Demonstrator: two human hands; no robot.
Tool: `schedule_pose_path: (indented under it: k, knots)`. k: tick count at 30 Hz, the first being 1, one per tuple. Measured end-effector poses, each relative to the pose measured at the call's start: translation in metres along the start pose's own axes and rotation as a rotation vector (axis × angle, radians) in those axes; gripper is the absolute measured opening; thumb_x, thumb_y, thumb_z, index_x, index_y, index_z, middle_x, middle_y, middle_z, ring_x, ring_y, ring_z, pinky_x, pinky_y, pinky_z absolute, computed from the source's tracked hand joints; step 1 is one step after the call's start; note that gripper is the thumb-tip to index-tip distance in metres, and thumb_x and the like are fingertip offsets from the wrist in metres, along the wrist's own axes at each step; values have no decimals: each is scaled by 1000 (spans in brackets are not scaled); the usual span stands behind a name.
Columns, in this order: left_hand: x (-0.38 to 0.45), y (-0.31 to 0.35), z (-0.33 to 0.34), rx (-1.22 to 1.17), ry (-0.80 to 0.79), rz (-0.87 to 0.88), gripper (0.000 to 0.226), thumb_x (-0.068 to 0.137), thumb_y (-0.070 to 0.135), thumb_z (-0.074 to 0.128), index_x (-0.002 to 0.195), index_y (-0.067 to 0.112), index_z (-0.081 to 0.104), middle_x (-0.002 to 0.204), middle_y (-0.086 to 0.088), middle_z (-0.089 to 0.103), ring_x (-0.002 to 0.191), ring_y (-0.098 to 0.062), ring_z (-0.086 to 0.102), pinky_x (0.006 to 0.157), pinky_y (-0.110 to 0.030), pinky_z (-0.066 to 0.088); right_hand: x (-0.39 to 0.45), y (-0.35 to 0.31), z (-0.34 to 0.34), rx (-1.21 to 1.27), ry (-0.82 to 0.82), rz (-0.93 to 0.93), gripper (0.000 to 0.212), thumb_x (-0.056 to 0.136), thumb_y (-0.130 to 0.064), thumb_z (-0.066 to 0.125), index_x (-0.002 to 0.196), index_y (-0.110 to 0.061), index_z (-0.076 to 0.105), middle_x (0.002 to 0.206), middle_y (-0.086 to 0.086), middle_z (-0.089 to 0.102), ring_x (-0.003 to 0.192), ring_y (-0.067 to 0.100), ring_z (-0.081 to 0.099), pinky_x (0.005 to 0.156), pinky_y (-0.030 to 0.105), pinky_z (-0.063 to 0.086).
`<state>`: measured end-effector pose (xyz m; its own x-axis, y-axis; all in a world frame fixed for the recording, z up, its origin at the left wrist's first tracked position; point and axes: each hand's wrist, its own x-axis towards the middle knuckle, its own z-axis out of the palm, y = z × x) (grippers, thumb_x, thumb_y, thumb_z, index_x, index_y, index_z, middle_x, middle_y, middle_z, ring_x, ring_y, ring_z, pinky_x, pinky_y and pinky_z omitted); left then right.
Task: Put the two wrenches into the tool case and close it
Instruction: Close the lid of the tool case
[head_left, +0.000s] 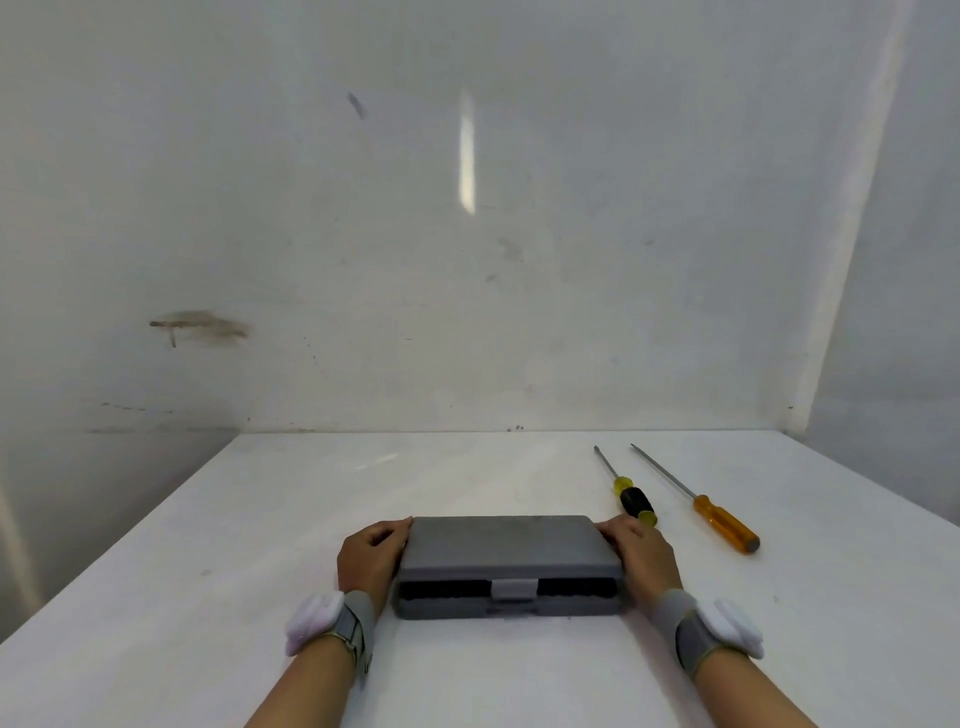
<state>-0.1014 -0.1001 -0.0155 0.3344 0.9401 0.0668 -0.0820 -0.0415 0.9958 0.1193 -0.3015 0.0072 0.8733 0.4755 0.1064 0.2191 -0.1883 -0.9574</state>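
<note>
A grey plastic tool case (506, 545) lies on the white table in front of me, its lid lowered but with a dark gap still showing along the front on both sides of the light grey latch (513, 590). My left hand (371, 558) grips the left end of the case, fingers curled over the lid's edge. My right hand (641, 556) grips the right end in the same way. No wrench is visible; the inside of the case is hidden.
Two screwdrivers lie to the right of the case: one with a black and yellow handle (635, 501) close to my right hand, one with an orange handle (724, 525) farther right. The table (260, 519) meets a white wall at the back.
</note>
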Motion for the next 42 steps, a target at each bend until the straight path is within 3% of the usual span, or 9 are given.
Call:
schedule_pose_path:
  k: [2,5,12,16,18,21,26,35,42]
  knots:
    - [0,-1,-1,7,-4,-16,12,75,24,73,74,13,78,85,-10,76,91,-31,69,89,-45,55,-1,2,0,-20,0,-8,34,88,-26,59,87,8,64,83,22,64,71,21,50,63,30,39]
    - [-1,-2,-1,38,-16,0,3,74,22,75,74,20,77,88,-8,75,94,-29,68,89,-42,55,-5,1,-1,-36,-11,-27,32,80,-34,71,79,-1,68,75,3,68,72,18,59,63,23,43]
    - [-10,5,0,110,-93,45,38,59,22,87,90,9,70,94,-3,71,88,-19,68,80,-35,57,-12,-5,4,-39,-86,-25,44,64,-26,87,98,-10,64,99,-1,65,93,15,63,78,23,50]
    - [-16,6,3,100,-104,58,35,69,17,80,98,7,63,100,-3,66,85,-17,65,68,-23,53,-15,-7,6,-202,-194,-291,25,78,-22,75,98,-31,64,117,-9,59,118,13,53,92,18,40]
    - [-17,5,3,104,-103,65,34,72,18,78,101,7,63,102,-3,65,85,-14,65,65,-20,51,-21,-9,9,-259,-267,-316,20,73,-33,77,91,-37,69,125,-12,57,124,9,48,103,23,36]
    - [-17,4,4,120,-106,66,35,72,19,77,102,8,63,104,-4,65,86,-16,65,66,-20,51,-27,-11,12,-357,-365,-286,57,46,-66,80,97,-44,66,132,-19,45,129,0,31,115,33,28]
    - [-15,3,5,125,-100,75,34,72,20,77,102,9,63,104,-3,64,87,-19,65,68,-21,50,-31,-18,11,-500,-459,-313,92,29,-71,81,112,-49,51,146,-13,31,142,10,20,116,33,24]
    - [-12,1,3,142,-96,72,36,70,24,79,100,11,64,104,-2,67,92,-21,67,80,-32,55,-34,-16,16,-541,-397,-383,86,34,-64,84,111,-46,49,137,-16,33,133,8,30,109,26,31]
    - [-13,2,2,152,-94,72,33,69,23,80,97,11,66,102,-2,68,89,-18,67,77,-31,55,-42,-17,19,-566,-317,-457,82,38,-63,80,111,-45,48,130,-17,36,123,8,36,99,19,34]
